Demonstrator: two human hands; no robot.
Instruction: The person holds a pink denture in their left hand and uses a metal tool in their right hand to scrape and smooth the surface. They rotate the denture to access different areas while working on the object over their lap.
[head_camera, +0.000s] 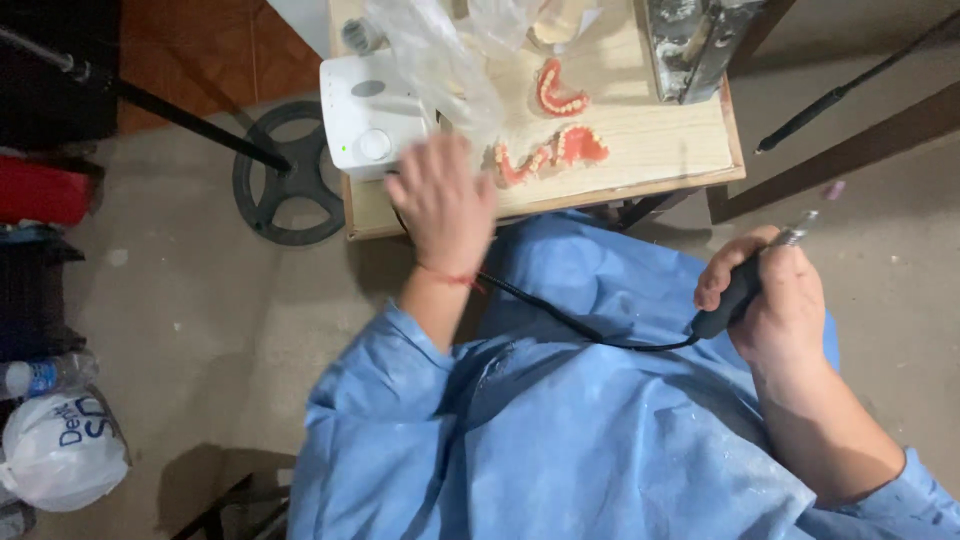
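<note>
Plastic wrap (450, 50), clear and crumpled, lies across the top of the small wooden table (650, 130), partly over a white control box (368, 110) with a round knob and a small green light. At lower left I see a white plastic bag (60, 450) with blue print on it, bulging and tied, and beside it a clear bottle (45, 375) with a blue band, cut off by the frame edge. A red container (45, 190) sits at the left edge, only part of it in view.

My left hand (445, 200) is blurred above the table's near edge, fingers spread and holding nothing, just beside a pink denture (550, 150) with pale teeth. A second pink denture (558, 92) lies farther back on the table, apart from the first.

My right hand (775, 295) is well to the right of the table, fingers wrapped around a black rotary handpiece (745, 285); its metal tip points up and right, and the bit at the end is too blurred to make out. A black cable (580, 325) runs from it across my blue gown (560, 420).

A grey, paint-crusted object (690, 40) at the table's far corner is cut off by the top edge; I cannot tell what it is.
</note>
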